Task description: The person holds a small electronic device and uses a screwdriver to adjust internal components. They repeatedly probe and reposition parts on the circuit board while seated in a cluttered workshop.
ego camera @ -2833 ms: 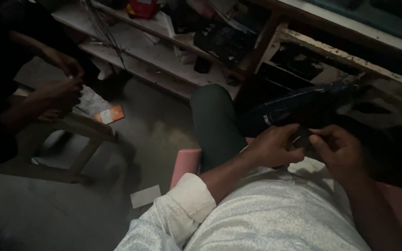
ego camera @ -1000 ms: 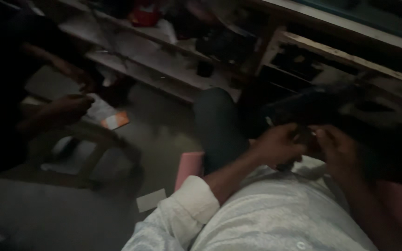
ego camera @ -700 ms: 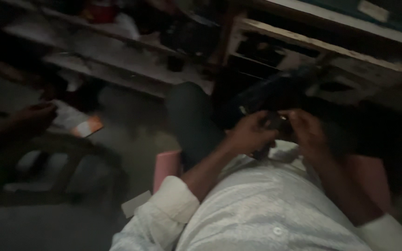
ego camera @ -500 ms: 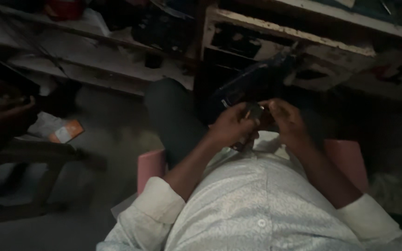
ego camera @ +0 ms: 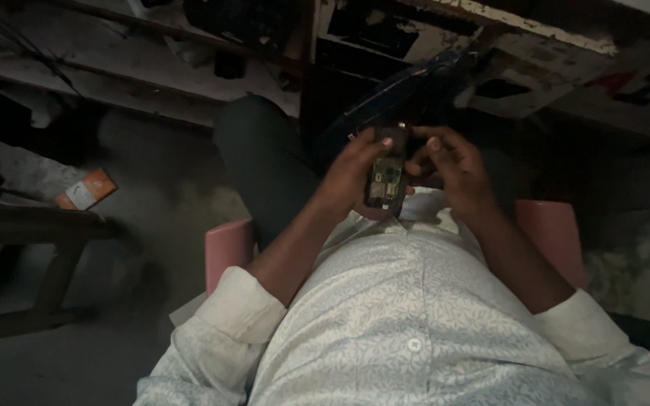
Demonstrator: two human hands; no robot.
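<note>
Space around the opened phone [ego camera: 386, 174] is tight: the wooden shelf edge [ego camera: 536, 26] lies just above, the pink stool [ego camera: 229, 248] below. The phone is gripped by the closed left hand [ego camera: 351, 173]; the right hand [ego camera: 449, 165] is curled beside it, fingertips touching. Compared with earlier, the phone is raised upright.

Orange-and-white flat packet [ego camera: 86, 190] lies on floor, left.

Open floor [ego camera: 144, 225] lies to the left of the raised knee [ego camera: 265, 150], offering free passage. Ahead, a dark tool body [ego camera: 408, 90] and the shelf frame [ego camera: 505, 15] close the space just beyond the 2 hands. A wooden bench [ego camera: 31, 233] blocks the far left; pink seat [ego camera: 227, 248] edges flank the torso.
</note>
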